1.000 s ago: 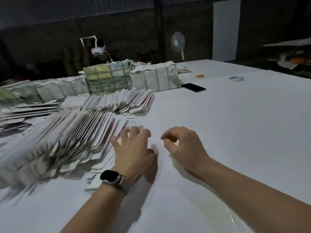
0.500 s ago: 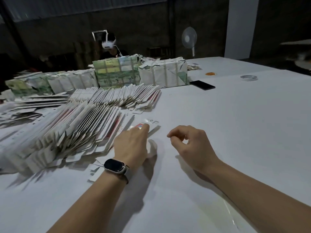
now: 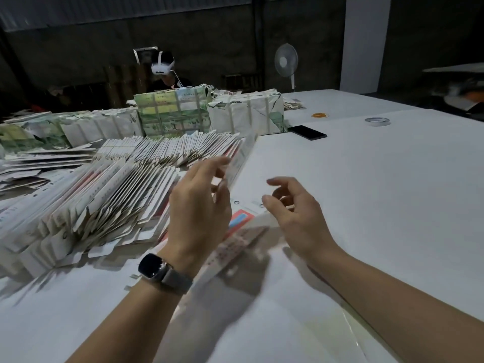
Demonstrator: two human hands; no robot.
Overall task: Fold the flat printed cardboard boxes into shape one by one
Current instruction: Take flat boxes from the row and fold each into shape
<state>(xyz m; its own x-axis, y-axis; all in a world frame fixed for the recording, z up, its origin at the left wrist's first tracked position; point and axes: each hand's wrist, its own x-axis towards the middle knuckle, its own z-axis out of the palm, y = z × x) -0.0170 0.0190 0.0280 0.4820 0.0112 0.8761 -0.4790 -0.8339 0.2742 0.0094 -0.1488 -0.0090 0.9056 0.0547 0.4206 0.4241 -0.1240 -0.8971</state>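
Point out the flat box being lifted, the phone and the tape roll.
flat box (image 3: 237, 166), head view, upper printed panel beside the left fingers.
phone (image 3: 309, 132), head view, middle of its dark face.
tape roll (image 3: 377, 121), head view, its near rim.

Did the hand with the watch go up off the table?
Yes. The left hand has lifted off the white table, holding a flat box, up beside the leaning stack of boxes.

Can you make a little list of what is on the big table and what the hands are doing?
left hand: holds one flat box lifted off the table
right hand: fingers loosely curled, holding nothing
flat box piles: fanned out to the left
wrapped bundles: at the back
phone: lying beside the bundles
tape roll: far right
table: white
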